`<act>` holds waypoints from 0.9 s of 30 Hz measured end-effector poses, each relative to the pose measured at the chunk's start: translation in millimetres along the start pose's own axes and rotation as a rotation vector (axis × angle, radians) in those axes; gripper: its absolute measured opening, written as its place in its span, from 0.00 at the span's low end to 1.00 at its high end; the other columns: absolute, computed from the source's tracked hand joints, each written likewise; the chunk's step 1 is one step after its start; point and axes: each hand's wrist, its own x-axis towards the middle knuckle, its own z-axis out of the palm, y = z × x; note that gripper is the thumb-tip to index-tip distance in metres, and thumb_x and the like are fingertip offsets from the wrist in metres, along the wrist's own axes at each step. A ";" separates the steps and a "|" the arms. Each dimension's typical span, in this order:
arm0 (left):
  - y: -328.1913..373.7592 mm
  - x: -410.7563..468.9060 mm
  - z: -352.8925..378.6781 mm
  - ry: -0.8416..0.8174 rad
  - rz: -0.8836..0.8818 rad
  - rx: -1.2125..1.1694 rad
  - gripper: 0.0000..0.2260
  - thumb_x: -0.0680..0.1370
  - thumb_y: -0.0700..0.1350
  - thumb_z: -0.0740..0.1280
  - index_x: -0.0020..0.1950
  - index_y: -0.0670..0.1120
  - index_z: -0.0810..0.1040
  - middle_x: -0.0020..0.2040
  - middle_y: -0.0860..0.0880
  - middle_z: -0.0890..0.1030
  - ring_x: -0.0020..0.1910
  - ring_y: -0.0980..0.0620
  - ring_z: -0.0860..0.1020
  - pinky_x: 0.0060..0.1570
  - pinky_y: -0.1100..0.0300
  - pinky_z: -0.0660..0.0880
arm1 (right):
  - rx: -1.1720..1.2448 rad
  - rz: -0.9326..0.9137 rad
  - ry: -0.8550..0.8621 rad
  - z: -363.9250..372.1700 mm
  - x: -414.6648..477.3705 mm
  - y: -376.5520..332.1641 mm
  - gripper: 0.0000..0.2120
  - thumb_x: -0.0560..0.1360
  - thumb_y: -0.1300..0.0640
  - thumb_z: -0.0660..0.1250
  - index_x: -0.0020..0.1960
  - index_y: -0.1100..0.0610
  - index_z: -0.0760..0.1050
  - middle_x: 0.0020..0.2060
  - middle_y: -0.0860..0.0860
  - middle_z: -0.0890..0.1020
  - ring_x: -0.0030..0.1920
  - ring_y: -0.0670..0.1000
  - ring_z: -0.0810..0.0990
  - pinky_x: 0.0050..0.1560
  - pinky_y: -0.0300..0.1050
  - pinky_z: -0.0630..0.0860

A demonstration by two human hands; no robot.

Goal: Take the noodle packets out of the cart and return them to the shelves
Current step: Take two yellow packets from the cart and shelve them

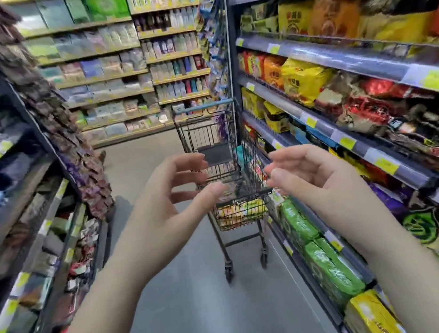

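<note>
**Both hands empty, short of the cart**

The cart point(226, 143) stands in the aisle, just beside the shelves point(338, 58) to its right. Packets point(242, 210) lie low inside it, behind the wire. The left hand point(161, 202) and right hand point(312, 179) hover before the cart, palms facing each other, fingers spread and loosely curled, holding nothing.
</note>
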 end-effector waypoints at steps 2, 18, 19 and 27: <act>-12.0 35.3 12.2 0.010 -0.044 -0.009 0.21 0.72 0.62 0.70 0.63 0.57 0.76 0.60 0.60 0.82 0.61 0.58 0.81 0.55 0.66 0.78 | 0.007 0.021 -0.039 -14.2 36.1 14.5 0.16 0.72 0.48 0.73 0.59 0.49 0.81 0.52 0.46 0.87 0.55 0.48 0.86 0.61 0.47 0.81; -149.7 215.1 64.3 -0.017 -0.300 -0.106 0.21 0.72 0.57 0.72 0.63 0.54 0.78 0.59 0.58 0.84 0.59 0.59 0.82 0.58 0.64 0.79 | -0.025 0.188 -0.138 -43.2 251.2 129.8 0.20 0.70 0.44 0.73 0.60 0.48 0.81 0.52 0.47 0.87 0.54 0.48 0.86 0.61 0.48 0.81; -162.7 227.6 64.2 -0.027 -0.306 -0.111 0.21 0.72 0.57 0.72 0.64 0.55 0.77 0.59 0.58 0.84 0.59 0.59 0.82 0.58 0.63 0.79 | -0.035 0.192 -0.143 -40.6 264.9 137.4 0.20 0.70 0.44 0.73 0.60 0.48 0.81 0.52 0.47 0.87 0.55 0.48 0.86 0.60 0.48 0.81; -267.3 342.8 48.5 -0.117 -0.366 -0.158 0.24 0.71 0.57 0.72 0.65 0.55 0.76 0.57 0.55 0.84 0.57 0.58 0.83 0.50 0.69 0.77 | -0.060 0.297 -0.138 -3.1 394.2 195.4 0.24 0.67 0.40 0.74 0.61 0.46 0.80 0.53 0.48 0.87 0.56 0.51 0.86 0.64 0.56 0.80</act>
